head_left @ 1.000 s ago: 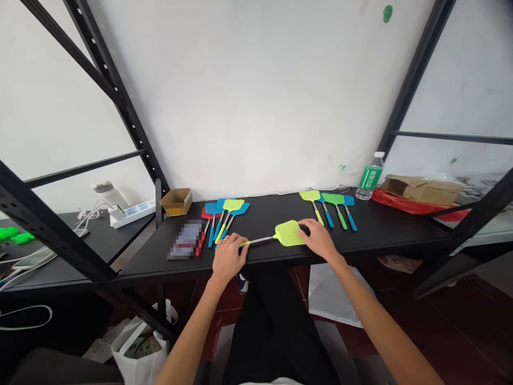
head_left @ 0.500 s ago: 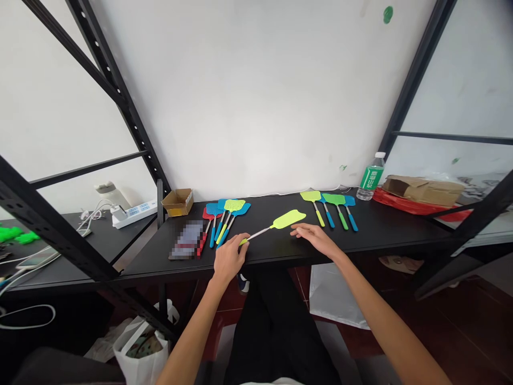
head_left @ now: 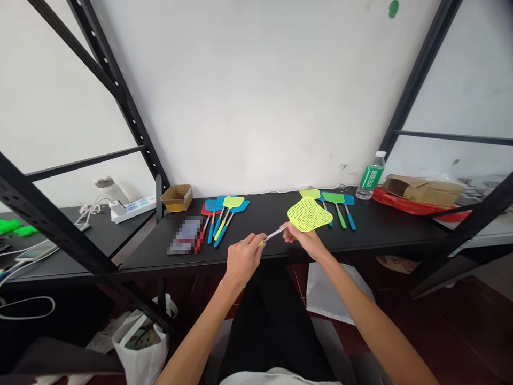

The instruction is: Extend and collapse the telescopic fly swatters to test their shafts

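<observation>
My left hand (head_left: pixel 245 258) is closed round the grip of a yellow fly swatter (head_left: pixel 310 215), most of the grip hidden in the fist. The swatter's thin metal rod slopes up to the right. Where the rod meets the perforated head, my right hand (head_left: pixel 301 238) pinches the swatter, its fingers partly behind the head. To the left lies a fanned group of red, blue and yellow fly swatters (head_left: pixel 226 213). Behind the held head and to its right lie further swatters: a yellow one (head_left: pixel 309 193), a green one (head_left: pixel 333 198) and blue ones (head_left: pixel 350 213).
On the black table (head_left: pixel 264 203) an open cardboard box (head_left: pixel 177 198) stands at the left, with a blurred flat object (head_left: pixel 185 236) in front. A water bottle (head_left: pixel 371 176) and a torn brown package (head_left: pixel 425 191) sit at the right. Black shelf posts (head_left: pixel 138 128) rise on both sides.
The yellow swatter has moved right, its head turned to show its broad perforated face. My right hand, open and apart before, now grips it near the head. My left hand has shifted right.
</observation>
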A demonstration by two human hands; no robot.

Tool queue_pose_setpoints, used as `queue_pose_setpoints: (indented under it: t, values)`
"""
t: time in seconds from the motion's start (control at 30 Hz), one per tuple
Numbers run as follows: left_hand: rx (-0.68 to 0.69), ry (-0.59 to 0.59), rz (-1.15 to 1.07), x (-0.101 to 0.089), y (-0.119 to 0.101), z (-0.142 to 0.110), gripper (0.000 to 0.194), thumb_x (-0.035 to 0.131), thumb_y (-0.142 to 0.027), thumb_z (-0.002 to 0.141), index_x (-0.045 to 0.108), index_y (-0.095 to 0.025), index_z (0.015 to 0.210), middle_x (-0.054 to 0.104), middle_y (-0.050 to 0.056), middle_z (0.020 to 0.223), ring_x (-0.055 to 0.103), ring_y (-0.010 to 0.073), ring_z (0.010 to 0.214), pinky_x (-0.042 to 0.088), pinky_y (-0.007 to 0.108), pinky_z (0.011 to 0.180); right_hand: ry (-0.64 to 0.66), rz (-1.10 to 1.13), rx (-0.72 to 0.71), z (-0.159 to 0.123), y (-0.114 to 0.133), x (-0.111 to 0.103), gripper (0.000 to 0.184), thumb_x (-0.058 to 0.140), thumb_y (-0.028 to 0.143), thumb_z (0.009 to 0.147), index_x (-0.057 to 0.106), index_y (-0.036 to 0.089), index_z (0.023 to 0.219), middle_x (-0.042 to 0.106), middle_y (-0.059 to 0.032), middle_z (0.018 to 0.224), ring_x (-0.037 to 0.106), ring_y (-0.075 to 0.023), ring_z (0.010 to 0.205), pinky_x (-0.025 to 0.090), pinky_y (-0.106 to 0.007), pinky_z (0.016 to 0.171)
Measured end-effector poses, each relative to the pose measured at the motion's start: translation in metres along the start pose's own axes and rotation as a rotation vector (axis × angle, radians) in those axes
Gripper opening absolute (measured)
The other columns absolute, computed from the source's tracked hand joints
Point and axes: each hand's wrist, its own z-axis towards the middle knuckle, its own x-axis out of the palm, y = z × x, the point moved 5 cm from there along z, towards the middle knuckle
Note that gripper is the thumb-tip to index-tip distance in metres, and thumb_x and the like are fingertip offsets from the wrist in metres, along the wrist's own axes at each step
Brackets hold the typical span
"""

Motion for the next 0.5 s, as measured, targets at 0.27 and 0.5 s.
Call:
queue_pose_setpoints:
  t: [0.27, 0.5]
  values:
    - [0.003, -0.003, -0.036, -0.016, -0.021, 0.0, 0.027, 0.046, -0.044, 0.101, 0.066, -0.026, 0.104, 0.073, 0.0, 0.087, 0.065, 0.0138, 0.067, 0.03, 0.027, 0.055, -0.287, -0.195, -0.087, -0.01, 0.022, -0.001, 0.046, 0.062, 0.055, 0.09, 0.052, 0.021, 0.061, 0.053, 0.001, 0.056, 0.053, -0.014, 0.052, 0.043, -0.03, 0.058]
    - [0.04, 0.045, -0.009, -0.02, -0.024, 0.003, 0.03, 0.042, -0.043, 0.103, 0.067, -0.025, 0.105, 0.072, 0.0, 0.081, 0.062, 0.0144, 0.063, 0.027, 0.029, 0.055, -0.218, -0.116, -0.021, -0.006, 0.013, -0.001, 0.047, 0.059, 0.052, 0.091, 0.041, 0.023, 0.059, 0.041, 0.0045, 0.052, 0.042, -0.0121, 0.046, 0.037, -0.029, 0.051]
